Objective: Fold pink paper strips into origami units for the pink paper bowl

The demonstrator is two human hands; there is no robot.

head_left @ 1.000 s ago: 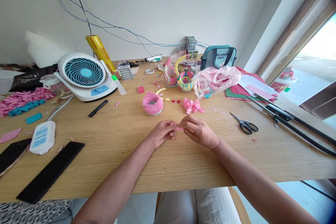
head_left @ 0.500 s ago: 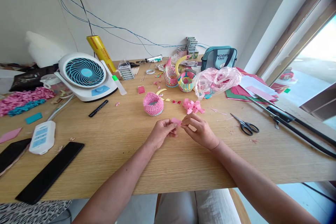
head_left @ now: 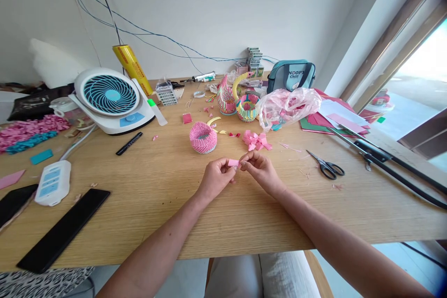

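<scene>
Can't see much of the pink paper point(head_left: 233, 163). The left hand point(head_left: 216, 179) and right hand point(head_left: 261, 171) have it pinched, and their fingers cover the ends, so no telling its full shape or any folds. The phone point(head_left: 16, 202) and pink pile point(head_left: 31, 129) get cut off by the left edge, the long black thing point(head_left: 394, 173) by the right. Inside the plastic bag point(head_left: 288, 108) is just a pink blur. Scraps point(head_left: 337, 186) near the scissors point(head_left: 325, 166) are too tiny to make out, same for the labels on the stacked boxes point(head_left: 253, 58).
</scene>
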